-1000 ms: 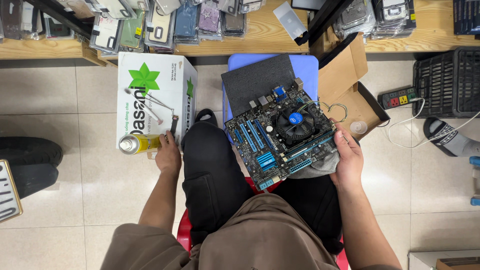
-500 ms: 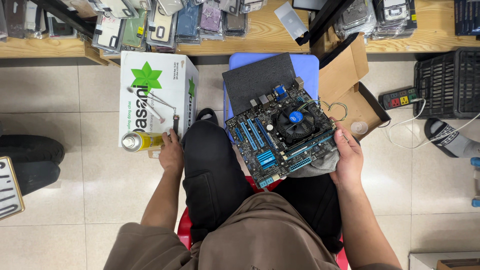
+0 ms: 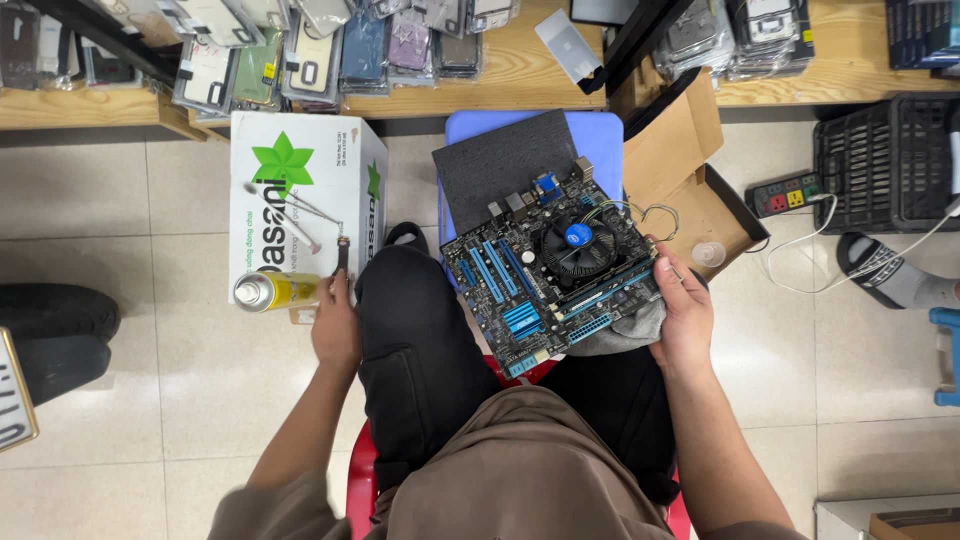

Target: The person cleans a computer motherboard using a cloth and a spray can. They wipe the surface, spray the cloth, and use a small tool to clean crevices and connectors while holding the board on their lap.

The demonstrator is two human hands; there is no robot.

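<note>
- Seated on a red stool (image 3: 362,478), I steady a computer motherboard (image 3: 553,263) on my lap; it is the landmark for everything below.
- My right hand (image 3: 683,318) grips the motherboard's right edge, thumb laid over the top and fingers curled beneath, with a grey cloth (image 3: 622,330) bunched under that same corner.
- The motherboard lies tilted, its black round cooling fan (image 3: 580,245) with a blue centre facing up and blue slots running across its left half.
- My left hand (image 3: 337,325) reaches away to the left of the motherboard, fingers closed around the near end of a yellow spray can (image 3: 277,291) that lies on its side at the bottom edge of a white cardboard box (image 3: 300,185).
- Two thin metal tools (image 3: 295,215) rest on that white box, further left of the motherboard.
- Just behind the motherboard, a dark mat (image 3: 505,165) covers a blue plastic stool (image 3: 600,140).
- To the right of the motherboard stands an open brown carton (image 3: 690,180), and beyond it a power strip (image 3: 785,193) on the tiled floor (image 3: 150,400).
- Well behind the motherboard, a wooden shelf (image 3: 520,70) carries rows of phone cases (image 3: 360,45).
</note>
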